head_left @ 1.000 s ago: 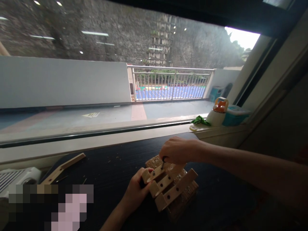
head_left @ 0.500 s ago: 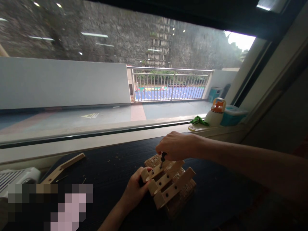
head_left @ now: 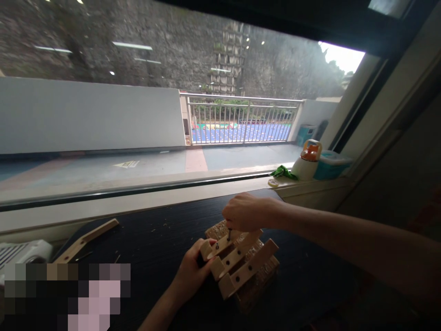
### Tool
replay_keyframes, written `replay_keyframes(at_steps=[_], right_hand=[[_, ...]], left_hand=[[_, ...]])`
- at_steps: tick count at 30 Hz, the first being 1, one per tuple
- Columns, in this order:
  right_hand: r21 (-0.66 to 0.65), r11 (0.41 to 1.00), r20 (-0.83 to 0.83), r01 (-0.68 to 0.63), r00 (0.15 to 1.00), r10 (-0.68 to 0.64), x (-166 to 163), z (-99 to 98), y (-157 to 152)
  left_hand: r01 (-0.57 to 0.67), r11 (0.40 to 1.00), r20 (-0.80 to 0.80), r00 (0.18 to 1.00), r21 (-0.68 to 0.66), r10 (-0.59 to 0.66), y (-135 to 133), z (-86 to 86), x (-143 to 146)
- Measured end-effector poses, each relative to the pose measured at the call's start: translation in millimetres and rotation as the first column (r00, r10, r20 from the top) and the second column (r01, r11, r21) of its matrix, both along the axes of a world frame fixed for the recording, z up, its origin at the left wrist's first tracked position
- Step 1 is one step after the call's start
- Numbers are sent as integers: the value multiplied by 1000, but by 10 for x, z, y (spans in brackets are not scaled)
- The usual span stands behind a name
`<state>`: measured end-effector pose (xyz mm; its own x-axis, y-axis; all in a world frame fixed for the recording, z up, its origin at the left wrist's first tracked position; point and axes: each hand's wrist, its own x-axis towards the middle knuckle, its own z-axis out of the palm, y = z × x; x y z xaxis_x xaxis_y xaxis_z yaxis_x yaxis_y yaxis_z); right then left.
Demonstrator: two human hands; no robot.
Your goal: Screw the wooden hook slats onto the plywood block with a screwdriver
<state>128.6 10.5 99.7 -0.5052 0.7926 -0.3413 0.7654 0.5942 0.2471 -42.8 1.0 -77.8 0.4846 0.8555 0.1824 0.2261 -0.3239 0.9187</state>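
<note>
A wooden assembly of three parallel slats (head_left: 241, 266) rests on a rough chipboard block (head_left: 257, 287) on the dark table (head_left: 155, 248). My left hand (head_left: 191, 273) is closed around the left end of the slats. Above the top slat, my right hand (head_left: 243, 212) is clenched on a small screwdriver (head_left: 229, 234). Its thin shaft points down onto the top slat. Dark screw holes show along the slats.
A loose wooden slat (head_left: 86, 239) lies at the table's left, near a white appliance (head_left: 20, 253). A white bottle with an orange lid (head_left: 308, 161), a teal box (head_left: 330, 165) and a green cloth (head_left: 283, 173) sit on the windowsill at the right.
My right hand has shifted slightly on the screwdriver handle, so less of the dark handle shows. My left hand and the slats have stayed in place.
</note>
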Motion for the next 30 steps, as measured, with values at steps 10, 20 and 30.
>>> replay_keyframes(at_steps=[10,20,30], right_hand=[[-65,994,35,-88,995,90,-20,200,-54],[-79,997,2,-13,1000,13,-8,142,14],[-20,1000,-2,-3,1000,3,-2,187,-18]], left_hand=[[-4,1000,11,1000,14,4,-4,8,9],[6,1000,-15,1000,18,-6,-1,20,4],[18,998,0,1000,56,-18,-12,16,-4]])
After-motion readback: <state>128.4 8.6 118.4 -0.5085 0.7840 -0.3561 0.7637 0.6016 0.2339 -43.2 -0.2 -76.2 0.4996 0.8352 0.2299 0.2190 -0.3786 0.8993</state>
